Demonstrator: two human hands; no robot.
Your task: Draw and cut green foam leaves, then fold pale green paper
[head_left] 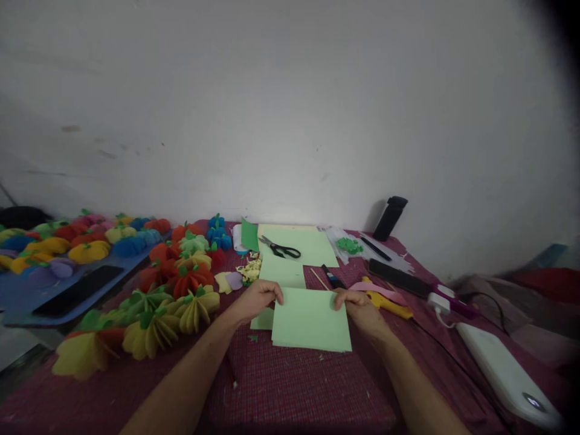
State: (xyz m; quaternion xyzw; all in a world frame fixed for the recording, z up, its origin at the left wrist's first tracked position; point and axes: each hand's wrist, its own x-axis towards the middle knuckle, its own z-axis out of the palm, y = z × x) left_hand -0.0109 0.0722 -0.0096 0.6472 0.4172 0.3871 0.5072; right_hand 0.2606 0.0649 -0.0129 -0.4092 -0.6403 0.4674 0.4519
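Note:
A small stack of pale green paper sheets [312,320] is held up between both hands above the cloth-covered table. My left hand [258,300] pinches its upper left corner, thumb on top. At the upper right corner, my right hand [362,308] grips the same sheets. Part of another pale green sheet [261,320] shows behind the left edge. Farther back lie more light green sheets [283,272], with black-handled scissors [283,248] resting on top. A thin wooden stick [319,279] and a dark marker-like tube [333,277] lie just beyond the held sheets.
Colourful paper pumpkins [185,284] crowd the left side, beside a black phone [79,290]. On the right are a yellow glue gun [385,304], a pink strip, a power strip [399,277], cables and a white power bank [502,368]. A black bottle [390,219] stands near the wall.

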